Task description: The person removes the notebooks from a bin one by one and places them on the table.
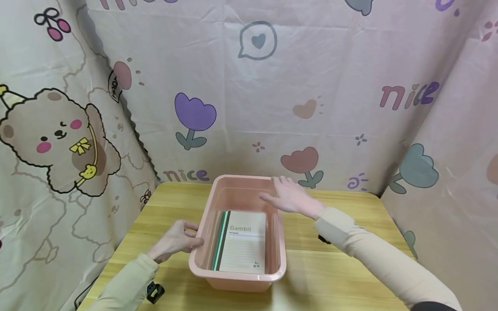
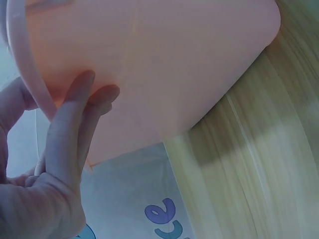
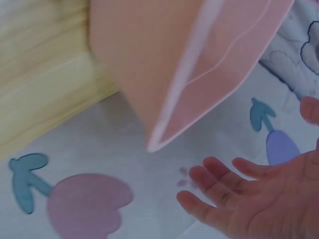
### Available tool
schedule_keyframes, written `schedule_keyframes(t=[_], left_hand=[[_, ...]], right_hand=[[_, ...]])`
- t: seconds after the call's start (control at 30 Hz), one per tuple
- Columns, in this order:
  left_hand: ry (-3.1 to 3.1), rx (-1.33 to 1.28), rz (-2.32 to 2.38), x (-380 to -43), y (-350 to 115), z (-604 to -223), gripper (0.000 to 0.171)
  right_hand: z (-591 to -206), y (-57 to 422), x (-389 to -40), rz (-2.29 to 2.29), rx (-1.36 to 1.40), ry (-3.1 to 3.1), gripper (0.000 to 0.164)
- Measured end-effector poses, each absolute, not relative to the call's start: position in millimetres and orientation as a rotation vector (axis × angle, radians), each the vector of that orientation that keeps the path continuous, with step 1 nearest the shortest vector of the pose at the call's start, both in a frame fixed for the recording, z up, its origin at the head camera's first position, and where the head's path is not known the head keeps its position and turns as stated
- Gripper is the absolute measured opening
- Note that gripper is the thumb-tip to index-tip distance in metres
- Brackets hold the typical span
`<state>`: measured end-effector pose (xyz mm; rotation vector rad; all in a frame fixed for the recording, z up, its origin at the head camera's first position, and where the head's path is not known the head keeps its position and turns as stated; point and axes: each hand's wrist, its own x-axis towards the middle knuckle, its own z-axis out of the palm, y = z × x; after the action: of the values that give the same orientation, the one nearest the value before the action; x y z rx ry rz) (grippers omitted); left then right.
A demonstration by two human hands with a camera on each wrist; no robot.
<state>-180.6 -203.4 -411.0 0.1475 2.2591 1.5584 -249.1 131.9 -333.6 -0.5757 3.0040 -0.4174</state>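
Note:
A pink plastic basin (image 1: 239,284) stands on the wooden table, its long side running away from me. Inside it lie notebooks, the top one a pale notebook (image 1: 245,242) with "Gambit" on its cover and green and dark spine strips at its left. My left hand (image 1: 177,239) grips the basin's left rim, thumb over the edge and fingers (image 2: 75,107) against the outer wall. Over the far right corner of the basin is my right hand (image 1: 289,196), fingers spread and holding nothing. In the right wrist view its fingers (image 3: 214,184) are apart from the rim.
The wooden table (image 1: 330,272) extends to both sides of the basin. A printed cloth (image 1: 249,108) hangs behind it and along the left and right. Small black objects show beside the left sleeve (image 1: 155,292) and under the right sleeve.

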Motion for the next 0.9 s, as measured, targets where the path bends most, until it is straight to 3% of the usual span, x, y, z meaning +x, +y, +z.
schedule_keyframes(t=[0.4,0.9], left_hand=[[2.279,0.178,1.557,-179.0,-202.9,-412.4,0.056],[2.279,0.214,1.567,-175.8,-203.2,-411.9,0.056]], right_hand=[[-340.5,55.7,-277.0,-0.336,-0.617,2.895,0.073],[-392.5,17.3,-300.6,-0.327,-0.512,2.793,0.079]])
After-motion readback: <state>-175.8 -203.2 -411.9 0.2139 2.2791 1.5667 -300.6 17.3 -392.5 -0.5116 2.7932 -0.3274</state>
